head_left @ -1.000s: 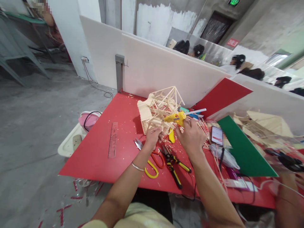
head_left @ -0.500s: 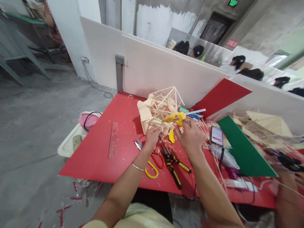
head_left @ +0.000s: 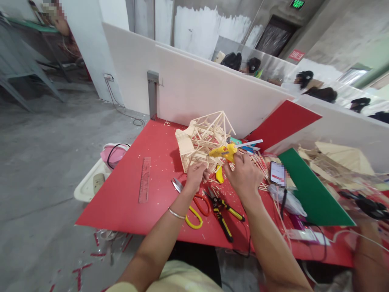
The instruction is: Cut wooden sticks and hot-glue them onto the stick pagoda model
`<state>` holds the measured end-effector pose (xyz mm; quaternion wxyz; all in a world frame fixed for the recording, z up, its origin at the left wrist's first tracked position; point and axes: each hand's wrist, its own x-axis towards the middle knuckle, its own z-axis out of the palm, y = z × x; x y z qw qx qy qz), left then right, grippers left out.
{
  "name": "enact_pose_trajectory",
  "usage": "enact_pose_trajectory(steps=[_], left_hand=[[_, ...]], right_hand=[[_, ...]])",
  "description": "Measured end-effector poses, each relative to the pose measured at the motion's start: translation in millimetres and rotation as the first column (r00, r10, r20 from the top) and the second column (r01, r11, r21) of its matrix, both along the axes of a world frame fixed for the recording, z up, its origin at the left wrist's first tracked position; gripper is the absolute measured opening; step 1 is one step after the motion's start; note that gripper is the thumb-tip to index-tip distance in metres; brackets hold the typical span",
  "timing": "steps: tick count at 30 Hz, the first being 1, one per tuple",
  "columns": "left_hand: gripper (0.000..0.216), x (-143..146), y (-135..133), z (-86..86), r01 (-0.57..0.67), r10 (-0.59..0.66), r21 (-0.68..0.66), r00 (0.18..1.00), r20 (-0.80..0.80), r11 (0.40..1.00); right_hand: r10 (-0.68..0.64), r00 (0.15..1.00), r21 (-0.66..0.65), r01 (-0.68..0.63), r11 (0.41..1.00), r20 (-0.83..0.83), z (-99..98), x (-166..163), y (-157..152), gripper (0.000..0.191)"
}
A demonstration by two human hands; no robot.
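Pale wooden sticks make up the stick model (head_left: 198,138), which stands toward the far side of the red worktop (head_left: 118,198). On its left, close-laid sticks form a ridged panel; on its right, thin bars cross in an open frame and rise to a peak. The yellow glue gun (head_left: 228,152) overlaps its near right part, nozzle pointing left, a whitish glue stick (head_left: 251,143) jutting out rightward behind.

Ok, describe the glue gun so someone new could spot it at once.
On the red table, find the pale stick model. At its right side, the right hand holds the yellow glue gun. Unlike the yellow-handled pliers lying nearer the person, it is held up, a white stick jutting from its back.
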<state>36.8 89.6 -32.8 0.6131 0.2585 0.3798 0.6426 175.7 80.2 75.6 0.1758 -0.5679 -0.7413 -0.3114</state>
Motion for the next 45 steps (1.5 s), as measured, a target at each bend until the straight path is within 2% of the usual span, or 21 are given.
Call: enact_pose_trajectory(steps=[10, 24, 28, 31, 34, 38, 42, 45], left_hand=[[0.041, -1, -2, 1.6, 0.000, 0.000, 0.003, 1.000, -0.003, 1.000], [0.042, -1, -5, 5.1, -0.012, 0.012, -0.022, 0.999, 0.036, 1.000], [0.040, -3, -6, 9.0, -0.042, 0.043, -0.052, 0.998, 0.035, 0.998], [0.038, -5, -9, 13.2, -0.083, 0.086, -0.089, 0.996, 0.032, 0.993], [0.037, -6, -15, 14.3, -0.125, 0.127, -0.091, 0.992, 0.015, 0.988], [0.040, -4, -23, 10.6, -0.153, 0.152, -0.086, 0.988, -0.017, 0.984], [0.042, 3, -25, 6.0, -0.144, 0.141, -0.096, 0.989, -0.038, 0.985], [0.038, 9, -23, -1.3, -0.140, 0.137, -0.084, 0.989, -0.049, 0.987]], right_hand=[[0.012, 0.999, 0.011, -0.011, 1.000, -0.044, 0.6, 4, 2, 0.041], [0.015, 1.000, 0.067, -0.014, 0.998, -0.021, 3.1, 10, -2, 0.042], [-0.016, 0.998, 0.022, 0.018, 1.000, -0.063, 4.3, 6, -6, 0.048], [-0.071, 0.985, -0.051, 0.064, 0.997, -0.159, -1.9, 9, -12, 0.057], [-0.093, 0.947, -0.161, 0.045, 0.986, -0.307, -19.3, 32, -22, 0.057], [-0.090, 0.854, -0.281, -0.067, 0.958, -0.512, -50.2, 93, -55, 0.056], [-0.275, 0.773, -0.388, 0.041, 0.921, -0.572, -66.5, 146, -93, 0.063], [-0.410, 0.705, -0.522, 0.065, 0.850, -0.579, -77.3, 159, -97, 0.059]])
